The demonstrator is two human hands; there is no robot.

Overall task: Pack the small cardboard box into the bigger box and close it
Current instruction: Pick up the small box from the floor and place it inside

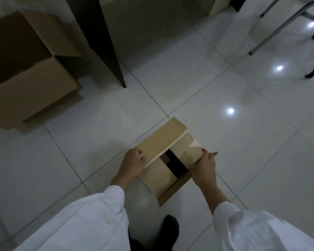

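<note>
A small cardboard box (161, 174) sits on the white tiled floor just in front of me. Its long left flap (161, 142) is folded partly over the top, and a dark gap shows in the middle of the opening. My left hand (133, 163) grips the near end of that left flap. My right hand (205, 163) holds the right flap (187, 151) at its edge. The bigger cardboard box (25, 82) stands open at the far left, its flaps spread outward, well apart from both hands.
A dark furniture panel (105, 42) stands on the floor between the two boxes. Metal legs of a chair or table (279, 28) are at the upper right. My dark shoe (169, 230) shows at the bottom, below the small box. White sleeves cover both forearms.
</note>
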